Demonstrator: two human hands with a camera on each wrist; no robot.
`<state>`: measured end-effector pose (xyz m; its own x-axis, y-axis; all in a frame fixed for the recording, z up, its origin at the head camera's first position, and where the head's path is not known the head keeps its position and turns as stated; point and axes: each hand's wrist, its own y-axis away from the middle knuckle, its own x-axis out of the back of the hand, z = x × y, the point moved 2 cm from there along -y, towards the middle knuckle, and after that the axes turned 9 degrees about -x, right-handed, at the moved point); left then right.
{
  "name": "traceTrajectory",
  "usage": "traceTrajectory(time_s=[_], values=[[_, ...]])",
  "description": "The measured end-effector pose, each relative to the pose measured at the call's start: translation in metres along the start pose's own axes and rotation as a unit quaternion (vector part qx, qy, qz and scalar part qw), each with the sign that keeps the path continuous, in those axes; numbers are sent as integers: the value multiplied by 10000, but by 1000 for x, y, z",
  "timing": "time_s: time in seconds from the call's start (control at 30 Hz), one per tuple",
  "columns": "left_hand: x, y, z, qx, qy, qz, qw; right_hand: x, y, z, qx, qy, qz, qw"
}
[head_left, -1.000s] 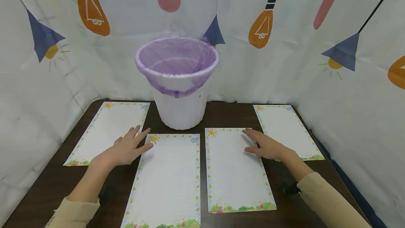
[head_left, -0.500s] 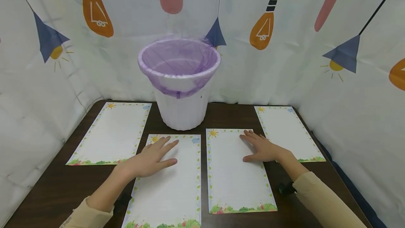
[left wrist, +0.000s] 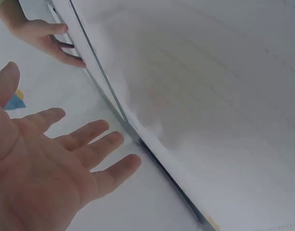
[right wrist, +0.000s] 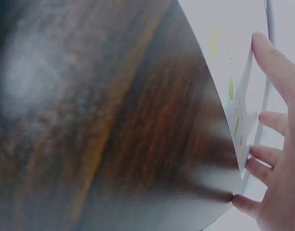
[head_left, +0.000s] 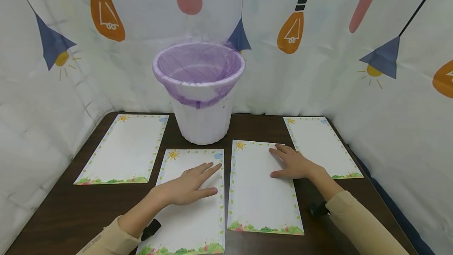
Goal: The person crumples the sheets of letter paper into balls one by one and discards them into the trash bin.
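My left hand (head_left: 192, 186), fingers spread and straight, hovers over the front-left sheet of decorated paper (head_left: 187, 227), which has a sun and a leafy border. In the left wrist view the same hand (left wrist: 66, 159) shows its palm side, with a gap between its fingertips and the sheet. My right hand (head_left: 291, 163) rests with spread fingers on the upper right part of the front-right sheet (head_left: 262, 192). From the right wrist, thumb and fingertips of that hand (right wrist: 277, 159) touch the paper (right wrist: 234, 57) near its edge.
Similar sheets lie at the back left (head_left: 124, 148) and back right (head_left: 322, 145) of the dark wooden table (head_left: 85, 204). Between them at the back stands a white bin (head_left: 203, 125) with a purple liner (head_left: 198, 66). A printed curtain (head_left: 336, 82) surrounds the table.
My left hand has moved right and nearer, from between the left sheets to over the front-left one. Under my right hand, the front-right sheet has slid slightly away and turned a little clockwise.
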<state>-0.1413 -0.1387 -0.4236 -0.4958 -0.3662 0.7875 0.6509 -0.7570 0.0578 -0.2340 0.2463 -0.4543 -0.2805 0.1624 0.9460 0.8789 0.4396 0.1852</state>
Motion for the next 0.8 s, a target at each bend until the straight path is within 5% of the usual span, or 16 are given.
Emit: traceTrajectory(time_s=[0.33,0.8], values=[[-10,-12,7,-275,-61,-241,9993,1,-5,5,-150,115,144,9997],[-18,-17,9,-412,15,-509,9979,-2,-8,11,-326,-412,120,9985]])
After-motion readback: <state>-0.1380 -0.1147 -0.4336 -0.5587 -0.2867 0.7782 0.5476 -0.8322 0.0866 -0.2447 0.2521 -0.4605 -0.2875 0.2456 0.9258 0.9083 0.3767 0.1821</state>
